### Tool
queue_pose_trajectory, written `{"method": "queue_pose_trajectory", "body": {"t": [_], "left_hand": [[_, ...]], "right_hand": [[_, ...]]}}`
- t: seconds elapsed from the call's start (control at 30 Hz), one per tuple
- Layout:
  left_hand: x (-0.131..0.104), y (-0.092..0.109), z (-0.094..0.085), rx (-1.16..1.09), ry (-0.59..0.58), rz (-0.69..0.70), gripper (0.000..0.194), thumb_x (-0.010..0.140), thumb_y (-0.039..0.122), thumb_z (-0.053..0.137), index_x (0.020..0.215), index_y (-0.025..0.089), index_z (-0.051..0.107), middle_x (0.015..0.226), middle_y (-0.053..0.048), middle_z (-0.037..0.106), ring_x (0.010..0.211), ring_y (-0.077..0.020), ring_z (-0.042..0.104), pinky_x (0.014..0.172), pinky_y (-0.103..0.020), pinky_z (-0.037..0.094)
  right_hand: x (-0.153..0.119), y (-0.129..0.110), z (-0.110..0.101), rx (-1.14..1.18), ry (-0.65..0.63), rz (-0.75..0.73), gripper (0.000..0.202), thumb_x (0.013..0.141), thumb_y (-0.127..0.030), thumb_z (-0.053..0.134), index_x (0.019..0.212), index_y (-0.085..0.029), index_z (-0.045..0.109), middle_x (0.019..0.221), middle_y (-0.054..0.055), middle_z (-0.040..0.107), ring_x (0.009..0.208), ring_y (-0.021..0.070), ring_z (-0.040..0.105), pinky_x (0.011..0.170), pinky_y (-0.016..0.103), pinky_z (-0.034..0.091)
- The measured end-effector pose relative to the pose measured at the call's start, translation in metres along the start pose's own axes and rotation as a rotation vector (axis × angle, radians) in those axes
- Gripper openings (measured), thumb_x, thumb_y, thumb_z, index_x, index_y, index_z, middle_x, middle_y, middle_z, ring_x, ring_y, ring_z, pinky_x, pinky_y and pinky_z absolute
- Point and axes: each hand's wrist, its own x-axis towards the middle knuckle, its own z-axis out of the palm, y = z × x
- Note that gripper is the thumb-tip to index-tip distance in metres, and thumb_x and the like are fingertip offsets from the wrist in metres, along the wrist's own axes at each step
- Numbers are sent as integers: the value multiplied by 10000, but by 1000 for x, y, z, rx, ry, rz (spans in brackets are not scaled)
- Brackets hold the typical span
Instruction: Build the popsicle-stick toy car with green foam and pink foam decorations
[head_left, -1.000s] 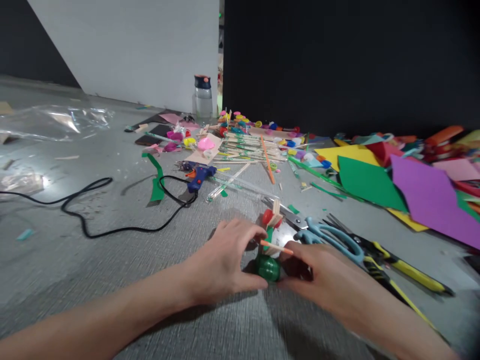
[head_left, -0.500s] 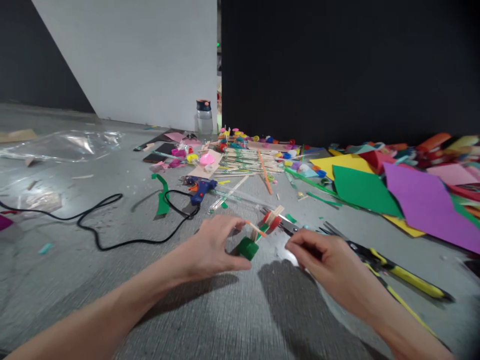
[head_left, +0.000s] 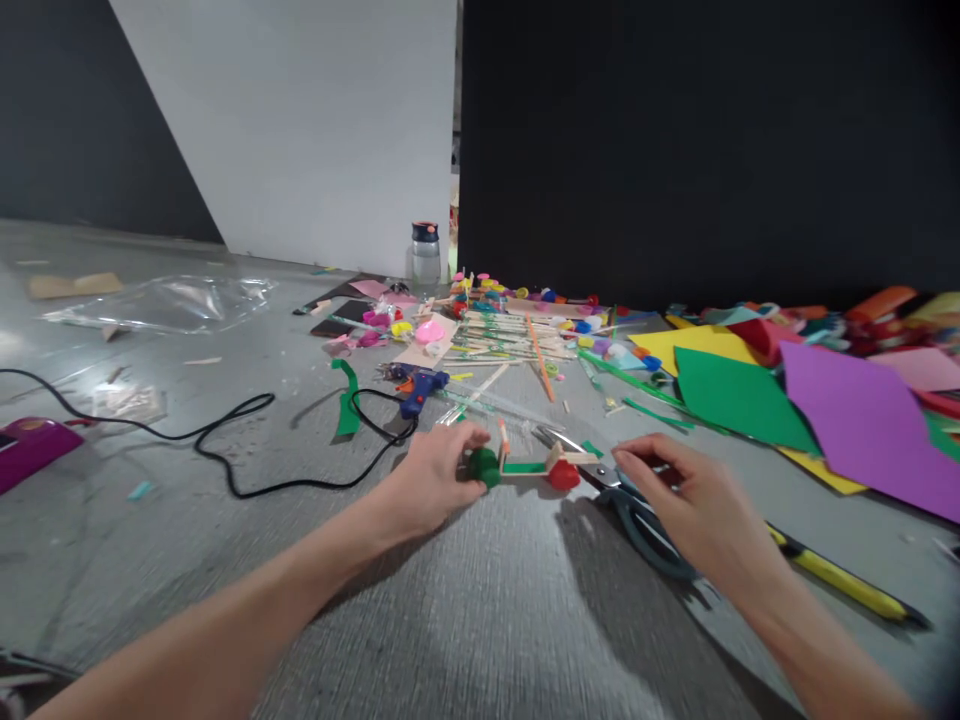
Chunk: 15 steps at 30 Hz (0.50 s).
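Observation:
A small craft-stick model (head_left: pixel 525 470) is before me, with a green bottle cap (head_left: pixel 486 467) at its left end and a red cap (head_left: pixel 564 474) at its right. A green strip lies along its middle, and a short orange-tipped stick stands up near the green cap. My left hand (head_left: pixel 439 475) grips the green cap between thumb and fingers. Just beyond the model's right end, my right hand (head_left: pixel 671 485) is closed in a pinch; anything between its fingertips is too small to make out. Grey-handled scissors (head_left: pixel 645 530) lie beneath and beside the right hand.
A blue glue gun (head_left: pixel 424 390) with a black cord (head_left: pixel 289 485) lies at centre left. Craft sticks (head_left: pixel 510 335) and bottle caps are heaped behind. Coloured sheets (head_left: pixel 739 395) cover the right side. A yellow-and-black tool handle (head_left: pixel 844 575) lies near the right forearm. A water bottle (head_left: pixel 425 258) stands at the back.
The model has turned from slanting away to lying crosswise, its red end swinging nearer and to the right. My left hand has closed on the green cap. The view has shifted left.

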Motion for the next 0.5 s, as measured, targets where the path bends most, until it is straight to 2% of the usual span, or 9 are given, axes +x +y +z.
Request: {"method": "queue_pose_trajectory", "body": {"t": [0.17, 0.33, 0.43, 0.5], "left_hand": [[7, -14, -7, -146, -10, 31, 470, 766, 128, 605, 1232, 179, 593, 1304, -128, 656, 1209, -277, 611, 1073, -461, 433], [10, -17, -11, -142, -3, 72, 455, 816, 136, 548, 1267, 191, 586, 1346, -126, 631, 1270, -276, 574, 1111, -471, 402], [11, -14, -14, -149, 110, 36, 373, 822, 87, 475, 1149, 187, 625, 1234, -104, 680, 1170, -246, 617, 1036, -431, 453], [12, -12, -15, -173, 221, 1, 250, 873, 140, 461, 1046, 175, 638, 1094, -86, 713, 1020, -221, 652, 918, -380, 499]], "right_hand": [[3, 4, -3, 8, 44, 13, 319, 895, -497, 538, 862, -219, 692, 854, 46, 716, 719, 236, 623, 593, 322, 412], [5, 9, -2, 21, 44, 11, 321, 896, -503, 543, 860, -219, 689, 827, 35, 708, 690, 225, 609, 588, 322, 414], [6, 13, -1, 28, 56, 8, 324, 887, -508, 543, 861, -220, 689, 820, 28, 703, 687, 219, 602, 595, 321, 418], [8, 16, 0, 37, 64, 8, 330, 888, -508, 537, 863, -216, 688, 817, 28, 701, 688, 216, 603, 600, 319, 421]]}}
